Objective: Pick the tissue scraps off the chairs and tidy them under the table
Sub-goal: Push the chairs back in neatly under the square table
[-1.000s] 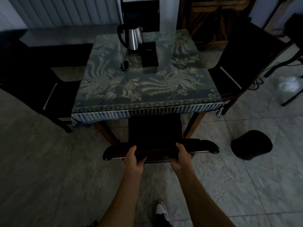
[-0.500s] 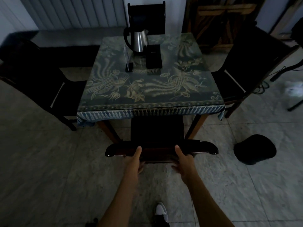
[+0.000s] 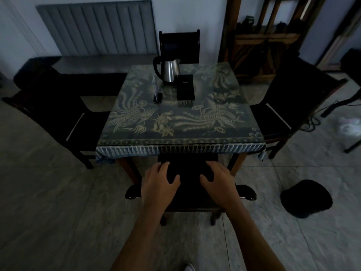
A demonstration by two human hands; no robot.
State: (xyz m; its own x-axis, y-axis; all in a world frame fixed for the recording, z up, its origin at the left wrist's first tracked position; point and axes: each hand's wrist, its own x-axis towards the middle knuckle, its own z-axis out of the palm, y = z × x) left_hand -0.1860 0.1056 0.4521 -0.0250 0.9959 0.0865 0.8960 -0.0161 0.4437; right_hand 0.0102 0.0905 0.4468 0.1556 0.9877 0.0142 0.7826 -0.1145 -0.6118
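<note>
The near dark wooden chair (image 3: 246,193) stands at the table's front edge, its seat partly under the fringed patterned tablecloth (image 3: 175,122). My left hand (image 3: 158,185) and my right hand (image 3: 219,185) hover over the chair's top rail, fingers spread, holding nothing. They hide the middle of the rail. Another dark chair (image 3: 58,108) stands on the table's left, one (image 3: 283,102) on its right and one (image 3: 178,45) at the far side. In the dim light I see no tissue scrap on any seat. A white crumpled thing (image 3: 349,127) lies on the floor at far right.
On the table stand a steel kettle (image 3: 170,72), a black box (image 3: 185,87) and a small clear stand (image 3: 157,94). A black round bin (image 3: 305,198) sits on the tiled floor to the right. Cables and stand legs lie at far right; a wooden shelf stands behind.
Both hands have let go of the near chair's top rail, lifted above it and spread their fingers. The chair stays at the table's front edge.
</note>
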